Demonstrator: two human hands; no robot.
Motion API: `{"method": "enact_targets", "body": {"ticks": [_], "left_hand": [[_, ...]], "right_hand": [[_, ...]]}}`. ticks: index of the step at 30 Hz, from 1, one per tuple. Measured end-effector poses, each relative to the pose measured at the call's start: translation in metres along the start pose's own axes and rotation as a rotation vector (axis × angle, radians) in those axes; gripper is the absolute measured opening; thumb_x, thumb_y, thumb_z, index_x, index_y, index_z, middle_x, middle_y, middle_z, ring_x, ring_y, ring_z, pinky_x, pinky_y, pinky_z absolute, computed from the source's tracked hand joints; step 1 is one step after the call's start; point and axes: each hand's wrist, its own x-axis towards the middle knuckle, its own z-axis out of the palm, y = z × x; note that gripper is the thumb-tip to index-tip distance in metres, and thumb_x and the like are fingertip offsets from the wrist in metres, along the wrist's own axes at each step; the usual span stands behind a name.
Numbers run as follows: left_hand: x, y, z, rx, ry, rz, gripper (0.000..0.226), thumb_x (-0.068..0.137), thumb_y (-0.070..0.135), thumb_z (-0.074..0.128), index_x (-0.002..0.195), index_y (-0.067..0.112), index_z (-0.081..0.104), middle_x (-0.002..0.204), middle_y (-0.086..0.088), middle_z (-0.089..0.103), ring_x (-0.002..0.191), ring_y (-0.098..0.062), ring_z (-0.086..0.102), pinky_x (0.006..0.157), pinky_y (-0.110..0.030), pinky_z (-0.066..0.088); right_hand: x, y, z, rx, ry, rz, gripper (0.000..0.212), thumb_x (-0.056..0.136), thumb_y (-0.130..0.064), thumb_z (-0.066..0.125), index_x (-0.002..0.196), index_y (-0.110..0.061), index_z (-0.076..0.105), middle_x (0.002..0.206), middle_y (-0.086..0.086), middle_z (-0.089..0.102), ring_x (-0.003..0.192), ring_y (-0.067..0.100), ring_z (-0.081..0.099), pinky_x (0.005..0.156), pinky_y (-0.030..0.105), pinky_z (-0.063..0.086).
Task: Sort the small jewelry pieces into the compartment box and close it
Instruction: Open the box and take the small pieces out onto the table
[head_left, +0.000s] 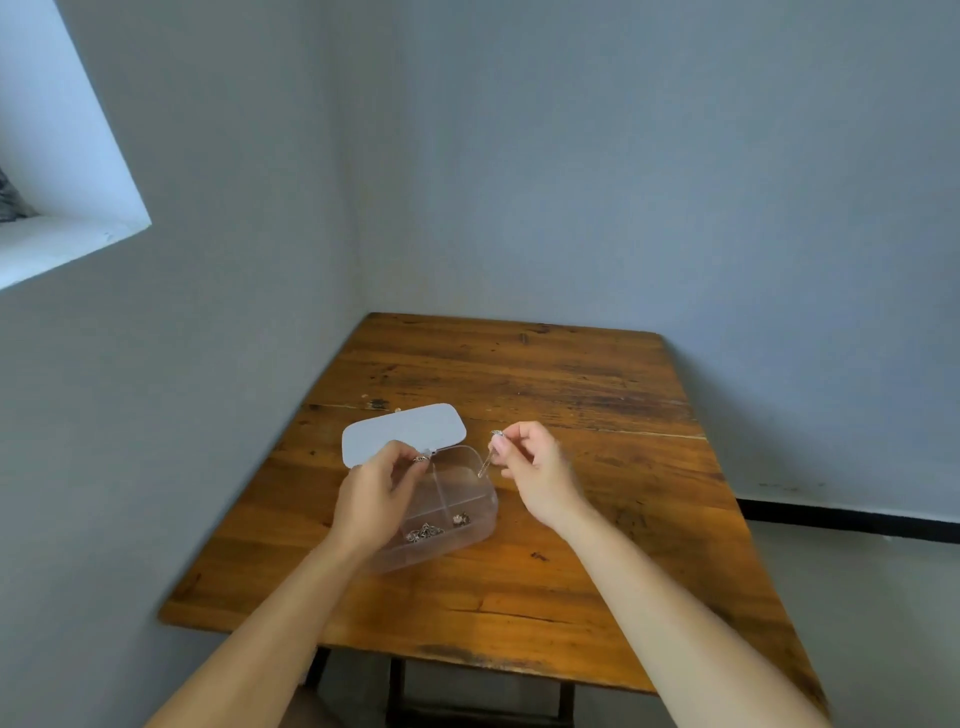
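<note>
Left hand (376, 491) pinches a jewelry piece (420, 459) over the box (467, 514) (lid open); right hand (535, 470) pinches another.

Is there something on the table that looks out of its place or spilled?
Yes, slightly. A few small bits lie loose on the wooden table, beyond the open lid of the clear box. They are too small to identify. Otherwise, nothing looks spilled or damaged.

Two hands, left (376, 491) and right (537, 475); one compartment box (457, 512); one worktop (571, 395); small jewelry pieces too tiny to count.
</note>
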Motion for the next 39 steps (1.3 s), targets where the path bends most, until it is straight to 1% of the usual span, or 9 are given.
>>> {"method": "enact_targets", "body": {"ticks": [5,10,14,18,21,23,28,34,39], "left_hand": [[0.006,0.051,0.010,-0.349,-0.012,-0.011,0.007,0.095,0.022,0.062,0.089,0.023,0.060,0.088,0.001,0.076,0.080,-0.012,0.074,0.075,-0.031,0.059],[-0.004,0.090,0.041,-0.451,-0.091,0.060,0.007,0.096,0.018,0.061,0.089,0.020,0.060,0.085,-0.001,0.075,0.078,-0.015,0.073,0.069,-0.023,0.056],[-0.027,0.098,0.081,-0.393,-0.201,0.115,0.008,0.096,0.023,0.062,0.088,0.022,0.060,0.083,0.003,0.075,0.074,-0.010,0.073,0.066,-0.025,0.056],[-0.058,0.089,0.121,-0.230,-0.312,0.122,0.004,0.094,0.031,0.064,0.092,0.028,0.062,0.090,0.013,0.071,0.086,-0.007,0.067,0.074,-0.020,0.055],[-0.073,0.077,0.138,0.053,-0.318,0.232,0.012,0.093,0.041,0.062,0.098,0.030,0.066,0.104,0.014,0.064,0.097,-0.005,0.056,0.081,-0.020,0.050],[-0.077,0.071,0.140,0.128,-0.305,0.270,0.024,0.092,0.045,0.062,0.108,0.028,0.068,0.114,0.012,0.061,0.107,-0.008,0.051,0.090,-0.023,0.047],[-0.075,0.075,0.135,0.096,-0.309,0.259,0.040,0.092,0.046,0.062,0.125,0.024,0.061,0.128,0.007,0.056,0.115,-0.011,0.049,0.092,-0.024,0.049],[-0.073,0.070,0.111,0.060,-0.266,0.263,0.036,0.093,0.046,0.060,0.123,0.027,0.060,0.127,0.009,0.057,0.112,-0.007,0.053,0.086,-0.014,0.044],[-0.066,0.060,0.070,0.047,-0.177,0.232,0.035,0.093,0.044,0.060,0.124,0.027,0.059,0.128,0.007,0.057,0.115,-0.010,0.054,0.093,-0.029,0.054]], "right_hand": [[-0.004,-0.004,-0.045,0.181,0.132,-0.017,0.013,0.100,-0.027,0.056,0.105,-0.015,0.059,0.096,0.002,0.073,0.085,0.013,0.073,0.080,0.035,0.061],[-0.021,-0.001,-0.088,0.234,0.232,-0.008,0.014,0.100,-0.025,0.056,0.106,-0.014,0.058,0.094,0.003,0.074,0.084,0.014,0.073,0.075,0.027,0.060],[-0.049,0.023,-0.113,0.158,0.288,0.034,0.008,0.099,-0.027,0.057,0.103,-0.020,0.059,0.092,0.000,0.074,0.082,0.011,0.073,0.074,0.027,0.060],[-0.081,0.062,-0.129,0.057,0.327,0.107,0.009,0.098,-0.028,0.059,0.102,-0.020,0.061,0.087,-0.001,0.074,0.080,0.011,0.071,0.074,0.030,0.059],[-0.102,0.092,-0.137,-0.211,0.315,0.164,0.012,0.098,-0.031,0.059,0.101,-0.020,0.062,0.095,-0.006,0.069,0.088,0.009,0.065,0.070,0.016,0.047],[-0.111,0.106,-0.140,-0.358,0.295,0.182,0.015,0.097,-0.028,0.060,0.108,-0.019,0.063,0.107,-0.006,0.066,0.100,0.011,0.059,0.077,0.017,0.045],[-0.115,0.108,-0.147,-0.392,0.339,0.159,0.022,0.097,-0.024,0.061,0.118,-0.018,0.061,0.118,-0.003,0.062,0.110,0.012,0.056,0.086,0.021,0.043],[-0.101,0.094,-0.130,-0.393,0.285,0.122,0.024,0.097,-0.026,0.060,0.120,-0.020,0.060,0.122,-0.003,0.062,0.113,0.013,0.057,0.086,0.021,0.044],[-0.080,0.070,-0.096,-0.376,0.141,0.075,0.029,0.098,-0.031,0.057,0.126,-0.024,0.056,0.128,-0.005,0.060,0.113,0.009,0.055,0.086,0.021,0.041]]}}
